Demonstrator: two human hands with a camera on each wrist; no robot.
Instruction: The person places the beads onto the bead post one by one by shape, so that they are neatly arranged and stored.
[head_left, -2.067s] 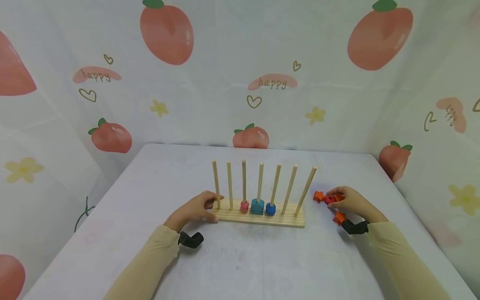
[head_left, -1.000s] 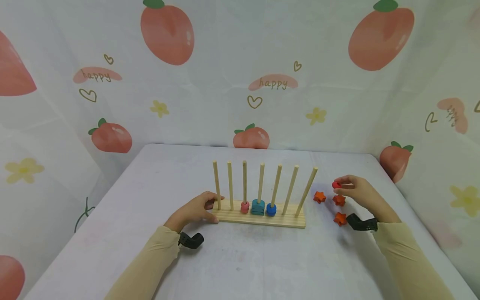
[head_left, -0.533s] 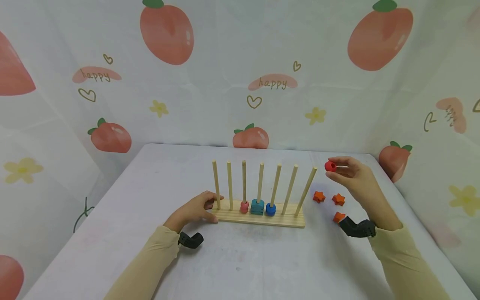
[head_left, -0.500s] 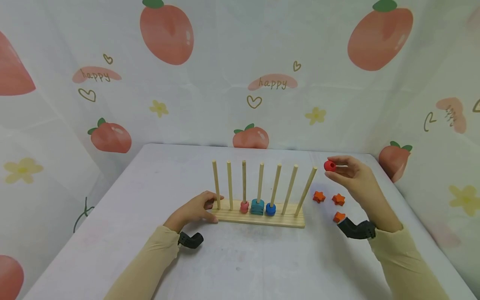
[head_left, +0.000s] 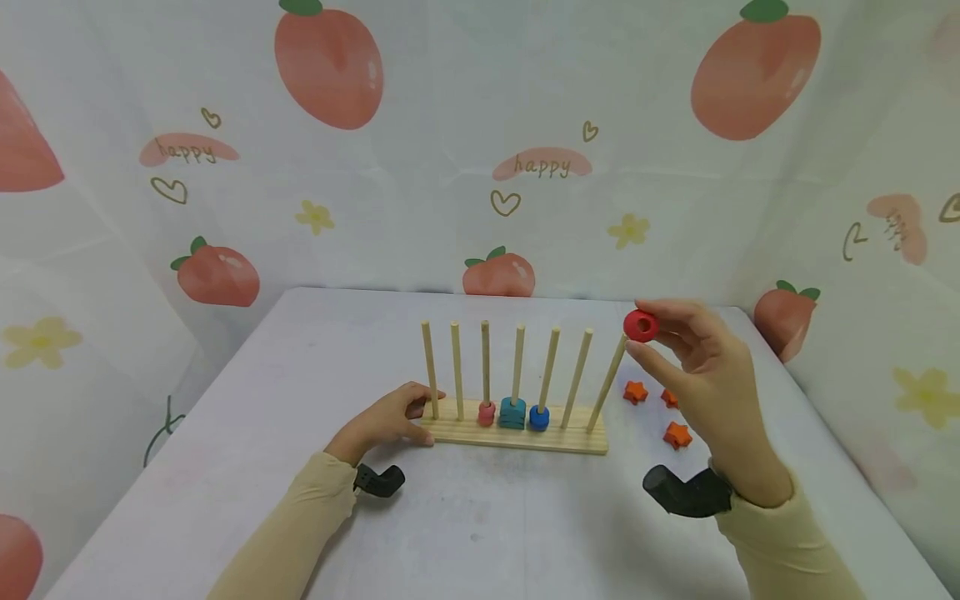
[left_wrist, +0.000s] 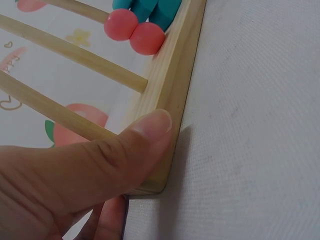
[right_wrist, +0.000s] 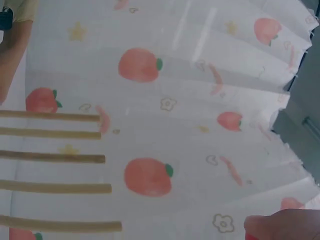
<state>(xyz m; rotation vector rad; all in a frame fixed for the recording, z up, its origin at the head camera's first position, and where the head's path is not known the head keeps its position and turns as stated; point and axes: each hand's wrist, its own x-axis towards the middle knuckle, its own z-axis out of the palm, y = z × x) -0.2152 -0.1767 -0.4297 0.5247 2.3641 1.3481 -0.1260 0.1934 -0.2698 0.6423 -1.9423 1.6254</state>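
My left hand point(head_left: 386, 423) grips the left end of a wooden peg board point(head_left: 517, 437), its thumb point(left_wrist: 120, 155) along the front edge in the left wrist view. In the head view, my right hand point(head_left: 708, 375) pinches a red round bead point(head_left: 641, 326) between thumb and fingers, its hole facing the camera. The bead is right at the top of the rightmost peg point(head_left: 607, 382). Low on the middle pegs sit pink beads point(head_left: 487, 413), teal pieces point(head_left: 512, 413) and blue beads point(head_left: 538, 418). Only a fingertip point(right_wrist: 280, 225) and a sliver of red show in the right wrist view.
Three orange star beads lie on the table right of the board: one nearest the board point(head_left: 635, 392), one partly behind my right hand point(head_left: 669, 398) and one in front point(head_left: 677, 435). A fruit-print cloth point(head_left: 420, 208) hangs behind the table.
My right hand has picked the red bead up from among the orange stars, raised it and carried it left to the rightmost peg's top. My left hand has stayed on the board.
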